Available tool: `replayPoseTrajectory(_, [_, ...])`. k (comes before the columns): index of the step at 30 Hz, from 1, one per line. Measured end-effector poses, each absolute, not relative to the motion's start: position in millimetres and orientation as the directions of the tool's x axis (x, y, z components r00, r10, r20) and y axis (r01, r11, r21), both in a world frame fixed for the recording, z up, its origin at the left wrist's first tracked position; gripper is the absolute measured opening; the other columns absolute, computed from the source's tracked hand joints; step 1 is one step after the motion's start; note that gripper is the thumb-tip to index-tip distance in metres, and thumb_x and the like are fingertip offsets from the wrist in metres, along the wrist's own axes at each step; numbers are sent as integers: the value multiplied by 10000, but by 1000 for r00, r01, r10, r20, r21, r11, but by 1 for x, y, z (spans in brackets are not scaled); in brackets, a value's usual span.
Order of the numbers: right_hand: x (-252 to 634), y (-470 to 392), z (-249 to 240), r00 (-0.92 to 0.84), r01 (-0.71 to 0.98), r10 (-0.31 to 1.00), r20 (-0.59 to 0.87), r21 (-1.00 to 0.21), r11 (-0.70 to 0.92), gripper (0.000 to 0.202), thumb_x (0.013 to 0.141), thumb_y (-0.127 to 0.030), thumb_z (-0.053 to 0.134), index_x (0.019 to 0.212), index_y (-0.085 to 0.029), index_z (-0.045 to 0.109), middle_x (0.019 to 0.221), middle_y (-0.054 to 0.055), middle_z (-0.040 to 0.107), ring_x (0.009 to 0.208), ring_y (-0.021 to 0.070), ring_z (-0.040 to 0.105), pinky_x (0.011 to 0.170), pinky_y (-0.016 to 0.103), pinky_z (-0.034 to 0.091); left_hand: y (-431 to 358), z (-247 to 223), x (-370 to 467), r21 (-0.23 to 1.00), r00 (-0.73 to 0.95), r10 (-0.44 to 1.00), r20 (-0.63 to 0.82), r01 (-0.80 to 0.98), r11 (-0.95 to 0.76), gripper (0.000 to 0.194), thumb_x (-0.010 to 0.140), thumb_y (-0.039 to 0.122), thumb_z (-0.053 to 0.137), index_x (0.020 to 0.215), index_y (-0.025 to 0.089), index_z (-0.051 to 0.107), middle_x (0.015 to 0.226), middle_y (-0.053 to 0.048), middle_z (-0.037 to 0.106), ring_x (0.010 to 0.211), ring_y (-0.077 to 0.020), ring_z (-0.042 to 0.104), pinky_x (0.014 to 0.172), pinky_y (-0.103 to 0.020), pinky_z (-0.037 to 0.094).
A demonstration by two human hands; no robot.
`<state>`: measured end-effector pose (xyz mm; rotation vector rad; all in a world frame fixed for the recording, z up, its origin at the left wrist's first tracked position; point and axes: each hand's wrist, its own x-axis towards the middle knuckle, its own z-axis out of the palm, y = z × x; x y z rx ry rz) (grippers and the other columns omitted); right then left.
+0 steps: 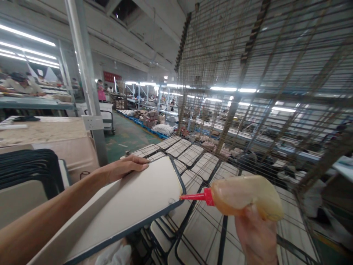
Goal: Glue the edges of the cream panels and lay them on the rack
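Note:
My left hand (125,167) lies flat on the far edge of a white panel with a dark blue rim (129,209), holding it tilted over the rack. My right hand (256,235) grips a soft yellowish squeeze bottle (245,197) with a red nozzle. The nozzle tip (183,197) touches the panel's right corner at the rim. Below and beyond the panel, several similar white panels (193,154) lie in rows on a wire rack.
Tall wire rack shelves (261,73) rise on the right. A stack of dark-rimmed panels (27,171) sits at the left beside a worktable (44,132). A metal post (85,81) stands ahead. Other people work at benches in the distance.

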<state>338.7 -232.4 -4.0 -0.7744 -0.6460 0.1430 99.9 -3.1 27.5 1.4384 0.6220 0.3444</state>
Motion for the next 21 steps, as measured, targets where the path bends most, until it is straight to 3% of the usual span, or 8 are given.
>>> replayPoseTrajectory(7, [334, -226, -10, 846, 170, 219, 487, -634, 754, 258, 657, -185, 760, 893, -251, 679, 664, -47, 679, 582, 136, 626, 613, 231, 536, -5, 13, 111, 973, 702, 687, -185, 33, 229, 333, 592, 341, 798, 839, 145, 692, 701, -60, 725, 595, -196, 669, 522, -237, 510])
replayPoseTrajectory(14, [336, -219, -11, 836, 178, 212, 506, -616, 767, 281, 644, -124, 745, 887, -237, 656, 751, -53, 685, 669, 125, 627, 698, 219, 520, -6, 1, 119, 965, 726, 672, -147, -42, 257, 290, 588, 340, 797, 762, 163, 648, 686, -41, 715, 564, -187, 658, 497, -240, 505])
replayPoseTrajectory(21, [336, -211, -16, 842, 108, 254, 475, -611, 785, 354, 615, -137, 781, 935, -221, 653, 779, -45, 679, 689, 123, 617, 689, 208, 519, -7, -2, 122, 959, 718, 684, -126, -88, 268, 336, 602, 346, 793, 834, 166, 630, 716, -41, 712, 592, -185, 659, 517, -247, 514])
